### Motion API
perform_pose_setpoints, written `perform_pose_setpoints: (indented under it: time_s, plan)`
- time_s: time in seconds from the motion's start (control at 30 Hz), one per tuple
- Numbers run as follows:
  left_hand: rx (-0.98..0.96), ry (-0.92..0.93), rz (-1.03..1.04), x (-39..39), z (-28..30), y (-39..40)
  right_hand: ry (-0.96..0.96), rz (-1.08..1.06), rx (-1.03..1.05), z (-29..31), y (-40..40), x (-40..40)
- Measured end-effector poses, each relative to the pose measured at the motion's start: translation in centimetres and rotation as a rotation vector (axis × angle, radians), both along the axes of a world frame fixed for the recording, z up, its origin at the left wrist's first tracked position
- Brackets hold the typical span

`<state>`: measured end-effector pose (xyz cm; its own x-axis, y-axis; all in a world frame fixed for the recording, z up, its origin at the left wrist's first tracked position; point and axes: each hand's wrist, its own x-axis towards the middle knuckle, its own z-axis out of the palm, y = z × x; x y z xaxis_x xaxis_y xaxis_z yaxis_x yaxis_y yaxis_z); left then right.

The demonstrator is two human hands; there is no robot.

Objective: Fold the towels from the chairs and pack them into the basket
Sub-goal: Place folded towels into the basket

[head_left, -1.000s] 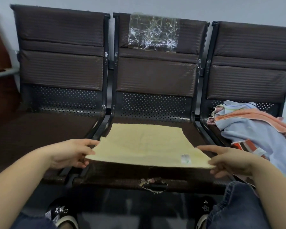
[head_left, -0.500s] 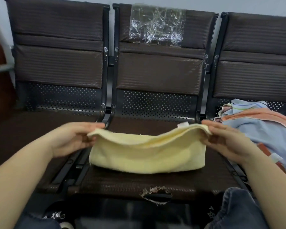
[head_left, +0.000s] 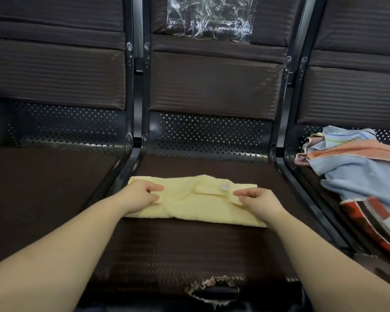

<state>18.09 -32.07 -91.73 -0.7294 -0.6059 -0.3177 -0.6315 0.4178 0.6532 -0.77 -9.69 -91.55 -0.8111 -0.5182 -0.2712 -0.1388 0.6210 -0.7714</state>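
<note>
A pale yellow towel (head_left: 196,204) lies folded into a long strip across the middle chair seat (head_left: 189,251), with a small white label showing near its far edge. My left hand (head_left: 142,194) pinches the upper layer at the towel's left end. My right hand (head_left: 256,199) pinches the upper layer at the right end, beside the label. A heap of other towels (head_left: 356,167), light blue, orange and red-patterned, lies on the right chair. No basket is in view.
Three dark brown padded chairs stand in a row, joined by black metal frames (head_left: 133,158). A crumpled clear plastic sheet (head_left: 209,16) hangs on the middle backrest. The middle seat's front edge has a torn hole (head_left: 214,289). Nothing lies on the left seat (head_left: 43,188).
The yellow towel was spread flat, then both hands lifted its near edge and carried it to the far edge. It now lies folded lengthwise on the seat, and the view has moved closer.
</note>
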Motion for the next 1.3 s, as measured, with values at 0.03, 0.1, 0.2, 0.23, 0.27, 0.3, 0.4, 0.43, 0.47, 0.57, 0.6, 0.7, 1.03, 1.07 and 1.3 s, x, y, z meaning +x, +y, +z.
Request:
perform_pose_setpoints:
  time_s: [0.03,0.1,0.2,0.23,0.27,0.3,0.4,0.43,0.47,0.57,0.6,0.7,1.03,1.07,1.3]
  plan:
    - [0.006,-0.008,-0.022,-0.4,-0.5,0.1,-0.016,0.023,0.002,-0.2,-0.4,0.2]
    - [0.01,-0.016,-0.068,-1.2,-1.1,0.5,-0.061,0.065,-0.002,-0.3,-1.2,0.8]
    - [-0.038,-0.043,-0.11,-2.1,-1.3,1.1,-0.113,0.112,-0.016,-0.4,-2.0,1.6]
    - [-0.04,-0.047,-0.112,-2.2,-1.2,1.3,-0.14,0.115,-0.026,-0.2,-2.2,1.8]
    - [-0.035,-0.056,-0.114,-2.2,-1.2,1.5,-0.17,0.115,-0.036,0.0,-2.3,2.0]
    - [-0.025,-0.07,-0.119,-2.2,-1.0,1.7,-0.202,0.116,-0.045,0.2,-2.4,2.1]
    - [0.015,-0.131,-0.169,-1.3,-0.2,1.9,-0.339,0.154,-0.055,1.1,-1.7,2.2]
    - [0.012,-0.152,-0.2,-0.8,0.1,1.9,-0.383,0.174,-0.044,1.4,-1.2,2.2]
    - [0.019,-0.174,-0.225,-0.1,0.6,1.8,-0.417,0.195,-0.028,1.8,-0.6,2.1]
    - [0.125,-0.242,-0.295,2.5,2.0,1.5,-0.511,0.269,0.043,2.7,1.8,1.6]
    - [0.168,-0.266,-0.311,3.4,2.4,1.5,-0.55,0.297,0.071,3.0,2.7,1.5]
    - [0.332,-0.314,-0.329,6.3,3.4,2.0,-0.689,0.413,0.13,4.1,5.4,1.6]
    - [0.783,-0.541,-0.436,12.9,5.9,4.4,-0.886,0.751,0.386,7.3,11.9,2.4]
    - [0.749,-0.529,-0.371,13.2,5.6,4.4,-0.854,0.699,0.406,7.3,12.3,2.4]
    - [0.752,-0.377,-0.013,14.6,4.9,4.2,-0.758,0.297,0.371,6.4,14.4,2.5]
